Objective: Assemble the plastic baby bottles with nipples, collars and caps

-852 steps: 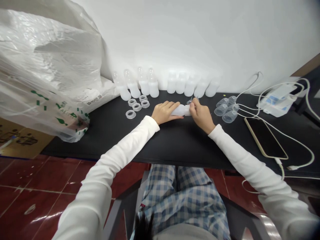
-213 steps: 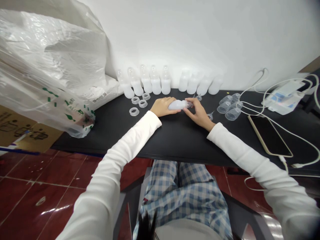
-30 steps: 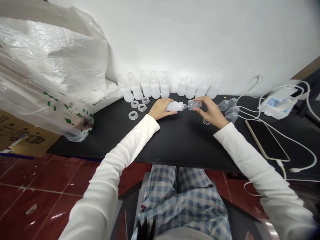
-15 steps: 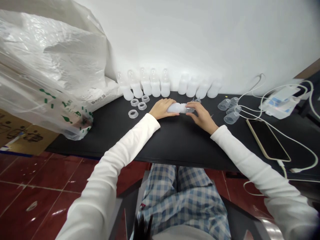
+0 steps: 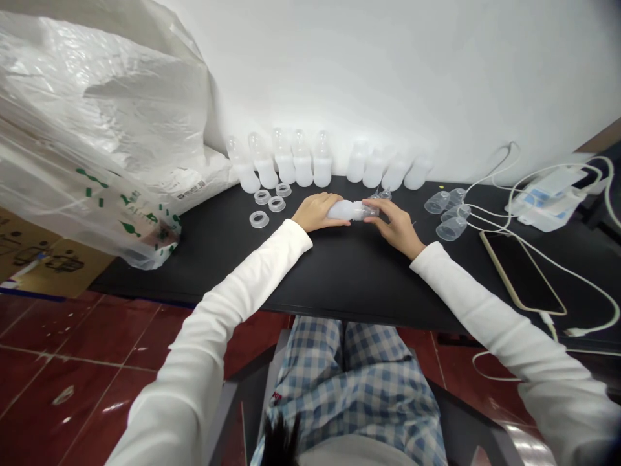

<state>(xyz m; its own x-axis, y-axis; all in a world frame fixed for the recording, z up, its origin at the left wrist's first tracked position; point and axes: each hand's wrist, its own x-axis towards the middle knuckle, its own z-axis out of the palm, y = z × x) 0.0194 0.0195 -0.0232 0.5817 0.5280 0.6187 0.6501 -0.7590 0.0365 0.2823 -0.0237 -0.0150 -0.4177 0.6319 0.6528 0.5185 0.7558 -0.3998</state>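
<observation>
My left hand [image 5: 317, 212] grips the frosted white plastic baby bottle body [image 5: 343, 210], which lies on its side just above the table. A transparent bottle top [image 5: 369, 210] sits against the bottle's neck at its right end. My right hand [image 5: 395, 225] holds that top with its fingertips, and the fingers partly hide it. A small transparent teat [image 5: 385, 194] lies just behind my right hand.
Along the wall stands a row of several upright bottles [image 5: 301, 165]. Silicone rings [image 5: 259, 219] lie left of my hands, transparent cups [image 5: 451, 228] to the right. A phone [image 5: 521, 272] and a cabled white device [image 5: 548, 208] sit further right. A large plastic bag [image 5: 87, 129] bulges at left.
Over the last second the transparent top in my right hand has moved left and closed onto the bottle's neck. Since half a second ago, both hands have shifted only slightly.
</observation>
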